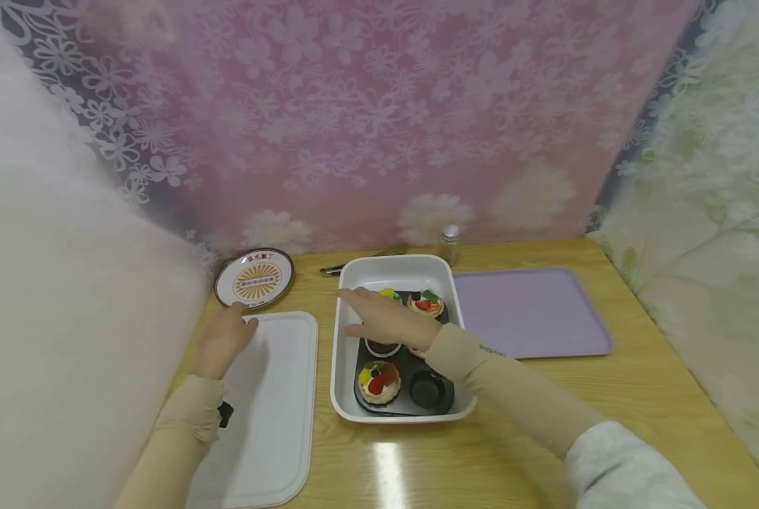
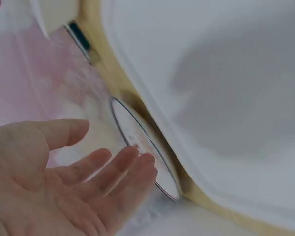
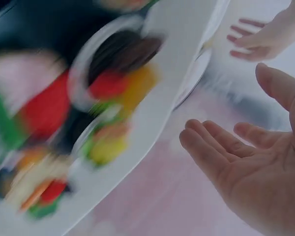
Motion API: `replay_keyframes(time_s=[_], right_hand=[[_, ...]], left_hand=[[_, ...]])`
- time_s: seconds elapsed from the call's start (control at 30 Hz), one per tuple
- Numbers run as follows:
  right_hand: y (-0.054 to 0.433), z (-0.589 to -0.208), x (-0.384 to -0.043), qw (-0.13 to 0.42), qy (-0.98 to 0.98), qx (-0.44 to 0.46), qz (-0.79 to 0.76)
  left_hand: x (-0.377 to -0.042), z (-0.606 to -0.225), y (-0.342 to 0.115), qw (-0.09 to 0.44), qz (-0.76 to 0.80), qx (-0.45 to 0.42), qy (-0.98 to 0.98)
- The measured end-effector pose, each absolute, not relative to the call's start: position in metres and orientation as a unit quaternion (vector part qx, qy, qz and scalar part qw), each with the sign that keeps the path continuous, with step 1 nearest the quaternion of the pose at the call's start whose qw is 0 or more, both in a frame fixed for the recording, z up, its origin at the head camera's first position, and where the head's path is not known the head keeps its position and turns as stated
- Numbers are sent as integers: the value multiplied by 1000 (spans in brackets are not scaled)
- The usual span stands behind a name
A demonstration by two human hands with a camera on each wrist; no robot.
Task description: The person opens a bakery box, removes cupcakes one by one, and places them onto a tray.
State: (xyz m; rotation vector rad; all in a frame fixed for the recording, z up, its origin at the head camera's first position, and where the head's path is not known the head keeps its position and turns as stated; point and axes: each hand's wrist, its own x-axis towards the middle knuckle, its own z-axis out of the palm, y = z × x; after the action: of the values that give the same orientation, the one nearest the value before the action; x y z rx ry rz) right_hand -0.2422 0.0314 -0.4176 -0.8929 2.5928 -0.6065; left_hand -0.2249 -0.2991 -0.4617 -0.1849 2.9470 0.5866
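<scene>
My left hand (image 1: 225, 339) hovers over the far end of a flat white tray (image 1: 271, 417), just in front of a round plate (image 1: 255, 279) with a sunburst print. Its fingers are spread loosely in the left wrist view, holding nothing. My right hand (image 1: 389, 319) is above a deep white container (image 1: 405, 263), fingers extended, palm bare in the right wrist view. In the container lies a black muffin tin (image 1: 403, 373) with several fruit-topped tarts (image 1: 379, 383) and a dark brown filling (image 1: 382, 348). Its near right cup (image 1: 427, 389) is empty. The hand and forearm cover part of the tin.
To the right of the container lies a purple tray (image 1: 526, 311). Tongs (image 1: 333, 270) lie behind the container, and a glass shaker (image 1: 449, 244) with a metal lid stands by its far right corner. Flower-printed curtains surround the wooden table (image 1: 545, 403).
</scene>
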Motion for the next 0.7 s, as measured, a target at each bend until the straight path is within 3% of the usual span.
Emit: replay_keyframes(time_s=[0.4, 0.7], right_hand=[[136, -442, -279, 126, 934, -239, -232], [156, -460, -278, 134, 932, -211, -264]], left_hand=[[-261, -458, -201, 111, 333, 8, 936], [-276, -469, -158, 198, 423, 1, 884]])
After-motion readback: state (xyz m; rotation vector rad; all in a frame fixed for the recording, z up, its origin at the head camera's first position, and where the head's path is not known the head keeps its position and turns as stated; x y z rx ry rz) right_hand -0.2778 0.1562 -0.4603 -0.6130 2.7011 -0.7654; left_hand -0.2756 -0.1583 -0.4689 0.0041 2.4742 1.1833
